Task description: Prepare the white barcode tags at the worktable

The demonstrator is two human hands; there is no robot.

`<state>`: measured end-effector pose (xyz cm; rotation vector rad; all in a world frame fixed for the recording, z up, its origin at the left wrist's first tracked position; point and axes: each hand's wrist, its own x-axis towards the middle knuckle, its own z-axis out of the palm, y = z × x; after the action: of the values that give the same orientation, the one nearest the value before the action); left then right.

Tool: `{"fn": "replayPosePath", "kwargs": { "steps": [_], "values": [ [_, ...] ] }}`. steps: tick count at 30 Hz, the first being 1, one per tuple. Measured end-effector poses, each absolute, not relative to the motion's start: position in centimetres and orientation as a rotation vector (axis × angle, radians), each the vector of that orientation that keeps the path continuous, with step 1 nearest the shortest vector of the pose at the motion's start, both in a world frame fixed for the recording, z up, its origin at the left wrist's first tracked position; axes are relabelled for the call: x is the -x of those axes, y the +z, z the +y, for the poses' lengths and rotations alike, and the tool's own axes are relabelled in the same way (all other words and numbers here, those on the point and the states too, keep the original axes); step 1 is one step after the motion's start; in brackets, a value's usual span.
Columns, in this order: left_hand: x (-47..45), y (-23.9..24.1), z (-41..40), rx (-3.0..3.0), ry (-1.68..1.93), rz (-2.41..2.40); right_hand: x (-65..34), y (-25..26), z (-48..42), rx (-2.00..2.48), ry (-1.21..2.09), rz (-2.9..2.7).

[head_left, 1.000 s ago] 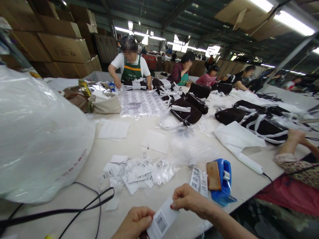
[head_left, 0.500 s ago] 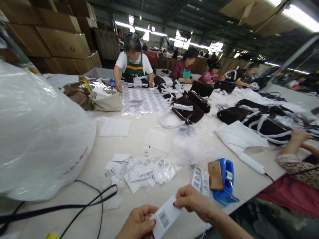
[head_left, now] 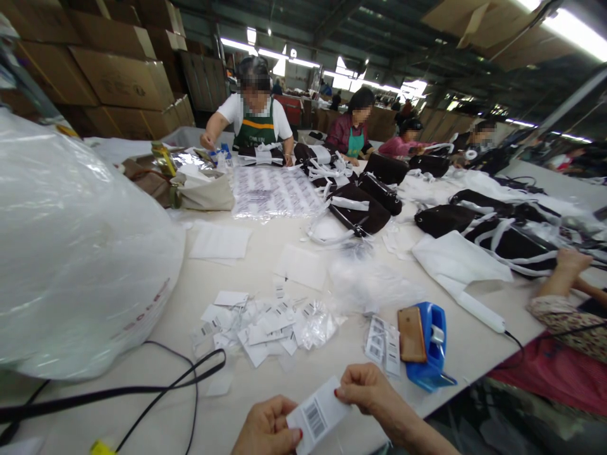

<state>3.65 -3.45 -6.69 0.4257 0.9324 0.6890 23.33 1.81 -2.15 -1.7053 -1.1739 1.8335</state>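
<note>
Both my hands pinch one white barcode label (head_left: 317, 416) at the near edge of the table. My left hand (head_left: 268, 428) grips its lower left corner with curled fingers. My right hand (head_left: 367, 392) pinches its upper right edge. Just beyond lies a heap of small white barcode tags (head_left: 258, 322) mixed with clear plastic wrap. A strip of printed labels (head_left: 383, 341) lies right of my hands, beside a blue tape dispenser (head_left: 429, 347) with a brown phone leaning on it.
A big bulging plastic bag (head_left: 80, 253) fills the left. A black strap (head_left: 142, 395) runs along the near table. Dark bags with white straps (head_left: 360, 212) and white cloth cover the far side. Several seated people work opposite; another person's arm (head_left: 564, 278) rests at right.
My hands and the label have stayed almost in place, with the label tilting slightly. The person in the green apron opposite has reached an arm out to the left.
</note>
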Motion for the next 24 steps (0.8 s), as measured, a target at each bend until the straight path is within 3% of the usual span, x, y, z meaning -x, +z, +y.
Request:
{"fn": "replayPosePath", "kwargs": {
  "steps": [15,24],
  "values": [
    [-4.9,-8.0,-4.1,-0.455,0.633,1.149,-24.1,-3.7,-0.4,1.736,1.514,-1.472],
    [-5.1,-8.7,-4.1,-0.494,0.648,1.177,-24.6,-4.3,-1.6,1.724,1.080,-2.070]
  ]
}}
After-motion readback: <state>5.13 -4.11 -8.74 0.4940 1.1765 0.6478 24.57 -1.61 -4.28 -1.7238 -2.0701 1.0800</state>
